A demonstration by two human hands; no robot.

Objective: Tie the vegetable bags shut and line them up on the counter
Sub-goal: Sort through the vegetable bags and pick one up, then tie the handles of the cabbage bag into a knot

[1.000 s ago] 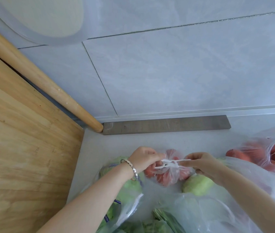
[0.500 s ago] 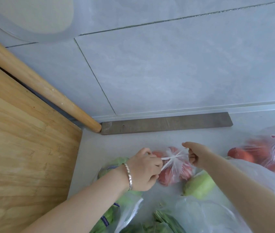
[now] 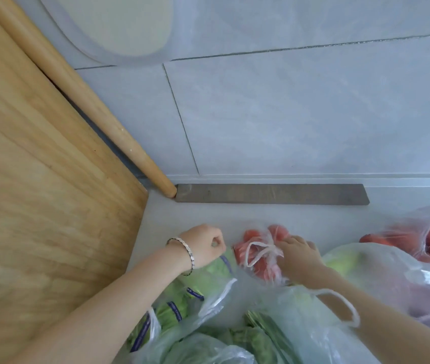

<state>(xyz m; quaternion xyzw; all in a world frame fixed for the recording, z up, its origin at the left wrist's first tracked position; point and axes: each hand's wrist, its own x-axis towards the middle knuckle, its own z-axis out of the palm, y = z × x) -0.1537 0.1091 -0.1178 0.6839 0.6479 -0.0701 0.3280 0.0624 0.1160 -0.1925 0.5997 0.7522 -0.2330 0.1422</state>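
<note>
A clear bag of red tomatoes [image 3: 260,254] lies on the pale counter [image 3: 187,219], its handles knotted in a white loop on top. My right hand [image 3: 296,254] rests on its right side, fingers at the knot, gripping the plastic. My left hand [image 3: 204,244], with a bracelet on the wrist, is curled in a fist just left of the tomato bag, over a bag of green leafy vegetables [image 3: 203,285]; nothing shows in it. More bags of greens [image 3: 250,337] lie near me.
A wooden cutting board [image 3: 40,206] and a rolling pin [image 3: 98,114] lean at the left. A grey strip [image 3: 271,194] lies along the tiled wall. A bag of carrots [image 3: 419,240] and a larger bag [image 3: 382,271] with a pale green vegetable sit at the right.
The handles were being pulled tight between both hands; now the knot is made. My left hand has let go and moved left. My right hand has dropped onto the tomato bag.
</note>
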